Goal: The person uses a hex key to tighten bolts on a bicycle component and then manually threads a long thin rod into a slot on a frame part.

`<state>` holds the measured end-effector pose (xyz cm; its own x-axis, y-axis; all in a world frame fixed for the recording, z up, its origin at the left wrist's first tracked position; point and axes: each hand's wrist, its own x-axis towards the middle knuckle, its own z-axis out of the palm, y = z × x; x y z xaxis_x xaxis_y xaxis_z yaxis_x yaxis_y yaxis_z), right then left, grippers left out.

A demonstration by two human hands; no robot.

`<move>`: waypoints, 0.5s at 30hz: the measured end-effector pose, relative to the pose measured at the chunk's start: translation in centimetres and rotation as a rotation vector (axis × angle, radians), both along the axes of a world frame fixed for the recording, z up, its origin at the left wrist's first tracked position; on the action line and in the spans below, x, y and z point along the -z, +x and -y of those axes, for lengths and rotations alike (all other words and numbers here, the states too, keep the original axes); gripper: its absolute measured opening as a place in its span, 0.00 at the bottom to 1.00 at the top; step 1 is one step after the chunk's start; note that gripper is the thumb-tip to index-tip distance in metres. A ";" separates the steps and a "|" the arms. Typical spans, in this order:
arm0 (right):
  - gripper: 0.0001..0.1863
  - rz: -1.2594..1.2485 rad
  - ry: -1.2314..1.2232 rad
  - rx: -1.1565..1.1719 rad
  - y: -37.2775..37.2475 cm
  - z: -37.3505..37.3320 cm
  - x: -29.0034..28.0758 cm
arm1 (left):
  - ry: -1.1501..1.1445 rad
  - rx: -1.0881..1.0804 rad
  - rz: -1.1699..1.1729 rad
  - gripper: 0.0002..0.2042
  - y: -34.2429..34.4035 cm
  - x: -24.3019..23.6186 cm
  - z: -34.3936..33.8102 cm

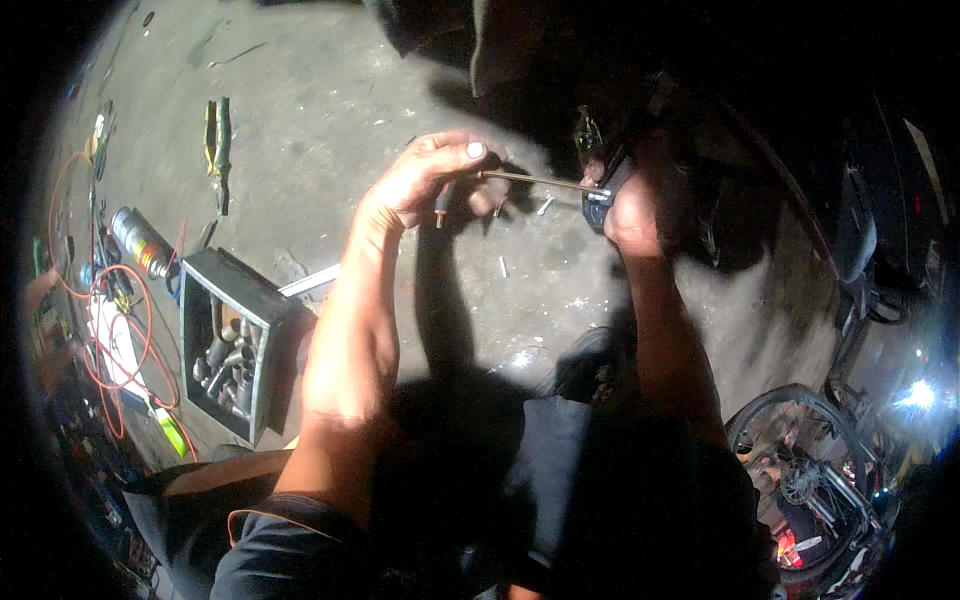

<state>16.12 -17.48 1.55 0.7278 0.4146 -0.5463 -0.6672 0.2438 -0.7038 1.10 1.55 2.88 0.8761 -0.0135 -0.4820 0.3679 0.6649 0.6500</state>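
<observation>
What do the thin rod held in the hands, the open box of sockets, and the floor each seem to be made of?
Thin rod: probably metal; slim, straight, pale sheen.
Open box: likely grey sheet metal; thin, dull walls.
Floor: apparently bare concrete; grey, rough, stained.

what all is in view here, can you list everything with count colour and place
thin metal rod tool: one, silvery with a red grip end, held between both hands at upper centre
small dark part: one, black, in the right hand at the rod's tip
grey metal box of sockets: one, grey, on the floor at left
green-handled pliers: one, green, on the floor at upper left
spray can: one, silver and orange, left of the box
orange cable: one, orange, looped at far left
bicycle wheel: one, dark, lower right
concrete floor: grey, all around
left hand: one, gripping the rod's handle
right hand: one, holding the dark part
</observation>
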 end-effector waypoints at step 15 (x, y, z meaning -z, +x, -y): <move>0.24 0.069 -0.008 -0.104 -1.9 -2.0 -2.1 | -0.440 -1.381 0.017 0.08 2.7 -2.9 3.5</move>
